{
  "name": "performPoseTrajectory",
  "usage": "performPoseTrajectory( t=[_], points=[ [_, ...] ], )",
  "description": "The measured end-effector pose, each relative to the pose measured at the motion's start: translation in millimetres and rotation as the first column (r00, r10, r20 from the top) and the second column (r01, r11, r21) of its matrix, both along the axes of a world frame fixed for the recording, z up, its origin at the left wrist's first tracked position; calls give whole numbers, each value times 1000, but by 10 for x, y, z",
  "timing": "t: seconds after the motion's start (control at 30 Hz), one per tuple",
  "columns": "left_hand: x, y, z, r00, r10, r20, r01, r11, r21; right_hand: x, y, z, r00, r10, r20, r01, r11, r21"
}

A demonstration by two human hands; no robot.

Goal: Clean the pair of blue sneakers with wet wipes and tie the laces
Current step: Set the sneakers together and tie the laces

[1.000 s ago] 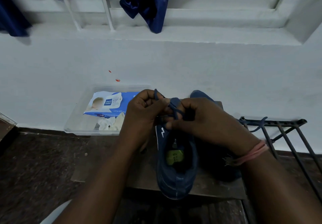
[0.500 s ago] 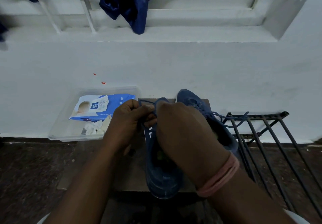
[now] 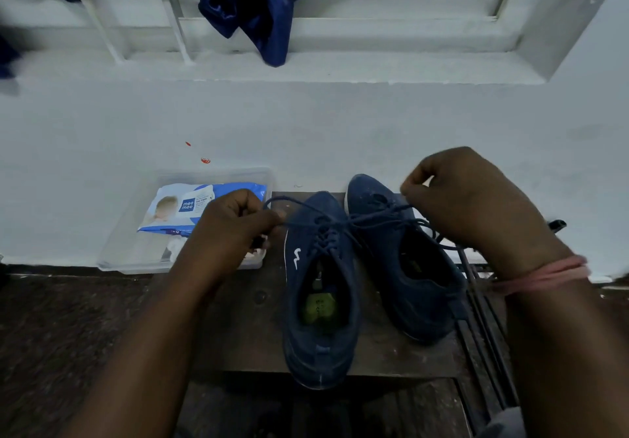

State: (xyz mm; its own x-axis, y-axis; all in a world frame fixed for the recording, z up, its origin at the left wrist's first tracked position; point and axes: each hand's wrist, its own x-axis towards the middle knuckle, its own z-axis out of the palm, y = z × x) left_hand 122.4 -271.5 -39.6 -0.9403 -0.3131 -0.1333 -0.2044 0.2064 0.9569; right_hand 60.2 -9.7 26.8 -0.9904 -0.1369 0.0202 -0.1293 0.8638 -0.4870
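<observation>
Pulled the laces [image 3: 343, 221] taut sideways across the near sneaker [image 3: 321, 301], toe pointing away on the desk [image 3: 245, 328], left hand [image 3: 235, 224] and right hand [image 3: 466, 206] each apparently pinching an end.

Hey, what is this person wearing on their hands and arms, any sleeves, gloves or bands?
Both forearms are bare, with no sleeves or gloves in view. The left hand and its wrist carry nothing. The right hand has a pink band at the wrist, thread or cord wound round several times. No rings or watch can be seen.
</observation>
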Motion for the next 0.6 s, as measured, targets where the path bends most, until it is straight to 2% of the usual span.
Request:
performPoseTrajectory(
  t=[0.07, 0.13, 0.2, 0.27, 0.3, 0.4, 0.5, 0.53, 0.6],
  points=[
    [22, -141, 36, 997, -45, 56, 63, 923, -379, -49, 76, -139, 997, -60, -49, 67, 982, 174],
    [70, -234, 87, 963, -137, 234, 247, 799, -549, -60, 62, -230, 995, -69, -72, 85, 964, 252],
    [129, -292, 100, 839, -235, 490, 498, 693, -521, -58, 6, -257, 998, -33, -52, 46, 963, 265],
    [173, -318, 83, 726, -283, 627, 629, 641, -439, -19, -86, -247, 999, 37, 13, -39, 962, 270],
    [185, -308, 76, 720, -299, 626, 636, 644, -424, 17, -140, -238, 997, 75, 27, -80, 953, 294],
    [153, -229, 87, 828, -253, 501, 503, 731, -461, 159, -327, -169, 975, 223, 5, -208, 898, 387],
    [73, -96, 81, 945, -216, 245, 314, 802, -508, 221, -468, -124, 923, 363, 132, -386, 874, 296],
    [59, -66, 69, 952, -257, 169, 307, 808, -502, 224, -501, -137, 901, 391, 186, -428, 867, 254],
    [60, -54, 9, 909, -390, 145, 412, 796, -442, 228, -551, -182, 872, 425, 244, -475, 854, 211]
  ],
)
